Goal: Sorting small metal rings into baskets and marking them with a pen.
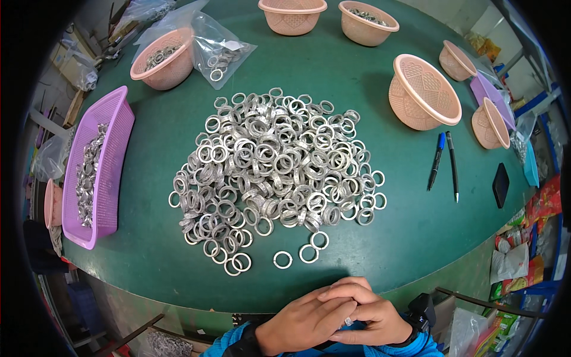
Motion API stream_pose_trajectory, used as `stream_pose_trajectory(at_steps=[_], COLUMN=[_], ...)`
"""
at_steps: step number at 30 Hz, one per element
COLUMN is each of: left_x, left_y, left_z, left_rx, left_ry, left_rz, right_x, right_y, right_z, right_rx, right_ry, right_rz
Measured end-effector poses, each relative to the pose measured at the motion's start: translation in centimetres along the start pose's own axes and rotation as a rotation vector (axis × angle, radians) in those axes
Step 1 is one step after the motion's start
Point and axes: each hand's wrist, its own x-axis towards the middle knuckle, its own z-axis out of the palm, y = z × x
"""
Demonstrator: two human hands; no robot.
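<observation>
The left hand (303,324) and right hand (377,315) lie clasped, whether holding anything one cannot tell, with the heap of metal rings (275,166) ahead and leftward on the table (151,262).

Silver-grey on green, peach and purple around

Tabletop (148,262): plain green. Rings (279,160): silver-grey, some faces paler — near white. Basket at left (109,178): purple, fine grid of perforations. Round bowls (291,22): peach-pink; large bowl at right (428,89) bears a lacy openwork pattern. Capped pen (436,162): black, blue cap. Slim pen (453,163): black, silvery tip. Flat rectangular item (501,185): black. Sleeves (229,343): bright blue — black at the wrists.
</observation>
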Motion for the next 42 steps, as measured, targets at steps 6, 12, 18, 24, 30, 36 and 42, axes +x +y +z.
stream_pose_trajectory(at_steps=[6,12,18,24,30,36,42], left_x=[-1.1,-0.2,0.3,-0.2,0.6,0.6,-0.6], left_y=[-0.5,0.6,0.5,1.0,1.5,1.3,0.8], left_z=[0.4,-0.6,-0.9,0.2,-0.2,-0.2,0.4], left_rx=[-0.156,-0.466,-0.878,-0.65,-0.523,-0.471,-0.44], left_ry=[-0.14,-0.134,-0.141,-0.059,-0.018,-0.061,-0.155], left_rz=[-0.171,-0.456,-0.377,-0.44,-0.374,-0.287,-0.32], right_x=[0.0,-0.1,-0.5,-0.8,-0.8,-0.8,-1.2], right_y=[0.1,0.0,0.9,1.3,1.3,1.5,1.6], right_z=[-0.1,-0.1,-0.1,0.0,0.0,-0.2,0.0], right_rx=[-0.042,-0.147,-0.218,-0.345,-0.39,-0.406,-0.409], right_ry=[0.025,0.045,0.096,0.131,0.135,0.126,0.136], right_rz=[-0.049,-0.039,-0.141,-0.207,-0.233,-0.254,-0.263])
